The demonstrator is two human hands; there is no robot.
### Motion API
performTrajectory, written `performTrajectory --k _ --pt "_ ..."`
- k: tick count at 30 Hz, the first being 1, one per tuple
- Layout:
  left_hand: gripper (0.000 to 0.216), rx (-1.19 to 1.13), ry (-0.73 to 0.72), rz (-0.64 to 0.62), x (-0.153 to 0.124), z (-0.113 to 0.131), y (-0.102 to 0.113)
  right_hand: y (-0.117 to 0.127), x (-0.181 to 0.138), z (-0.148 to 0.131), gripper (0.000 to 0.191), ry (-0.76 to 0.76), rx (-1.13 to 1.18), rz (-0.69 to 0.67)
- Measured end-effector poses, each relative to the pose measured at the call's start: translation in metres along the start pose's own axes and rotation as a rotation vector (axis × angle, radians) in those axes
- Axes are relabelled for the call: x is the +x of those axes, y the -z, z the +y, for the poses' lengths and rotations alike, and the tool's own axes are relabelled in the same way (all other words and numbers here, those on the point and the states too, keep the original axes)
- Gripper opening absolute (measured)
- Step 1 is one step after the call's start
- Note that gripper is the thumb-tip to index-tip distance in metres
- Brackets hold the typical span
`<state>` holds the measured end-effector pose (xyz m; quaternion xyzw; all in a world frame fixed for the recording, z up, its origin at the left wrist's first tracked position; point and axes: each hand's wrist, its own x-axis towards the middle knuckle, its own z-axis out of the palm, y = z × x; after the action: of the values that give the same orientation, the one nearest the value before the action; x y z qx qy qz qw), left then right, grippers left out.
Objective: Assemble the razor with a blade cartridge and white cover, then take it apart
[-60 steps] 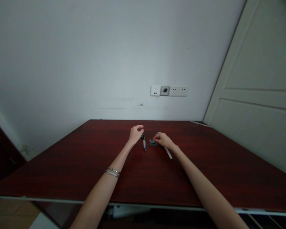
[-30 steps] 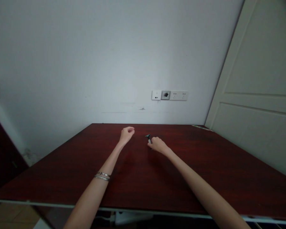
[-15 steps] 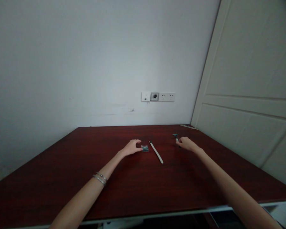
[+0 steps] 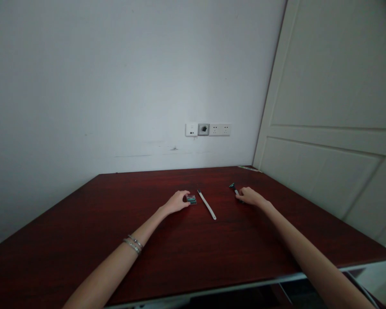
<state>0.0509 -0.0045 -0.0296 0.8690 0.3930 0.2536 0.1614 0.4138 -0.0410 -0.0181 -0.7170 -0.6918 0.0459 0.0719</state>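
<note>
My left hand [image 4: 178, 201] has its thumb and fingers closed on the near and far sides of a small clear case [image 4: 192, 199] with green strips inside, perhaps razor cartridges. My right hand [image 4: 250, 196] grips a razor [image 4: 236, 191] by its handle. The razor's dark head points away from me and to the left, tilted just above the table or touching it; I cannot tell which. Between the hands lies a slim white stick [image 4: 207, 206] with a dark far end, like a toothbrush. Neither hand touches it.
All of this is on a dark red wooden table [image 4: 167, 262]. Behind it stands a white wall with a row of sockets [image 4: 208, 129]. A pale panelled door [image 4: 324, 163] borders the right side, and a thin flat strip [image 4: 250, 169] lies in the far right corner.
My left fingers have closed round the clear case. My right hand has lifted or turned the razor, so its head now tilts. The view has shifted slightly to the right.
</note>
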Motion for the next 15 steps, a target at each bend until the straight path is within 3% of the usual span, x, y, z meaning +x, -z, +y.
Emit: performTrajectory --k 5,10,12,15 --pt "0.046 0.018 -0.009 0.022 0.000 -0.002 -0.003 0.007 -0.006 -0.005 0.042 -0.044 -0.034 -0.003" --pt "0.050 0.035 -0.053 0.032 -0.002 0.004 0.000 0.022 -0.010 -0.025 0.039 -0.030 -0.117 0.134" --pt "0.051 0.026 -0.068 0.046 -0.001 0.007 0.001 0.028 -0.009 -0.038 0.035 0.043 -0.073 0.149" --pt "0.054 0.011 -0.098 0.078 0.003 0.015 0.002 0.031 -0.008 -0.062 0.036 0.292 0.133 0.091"
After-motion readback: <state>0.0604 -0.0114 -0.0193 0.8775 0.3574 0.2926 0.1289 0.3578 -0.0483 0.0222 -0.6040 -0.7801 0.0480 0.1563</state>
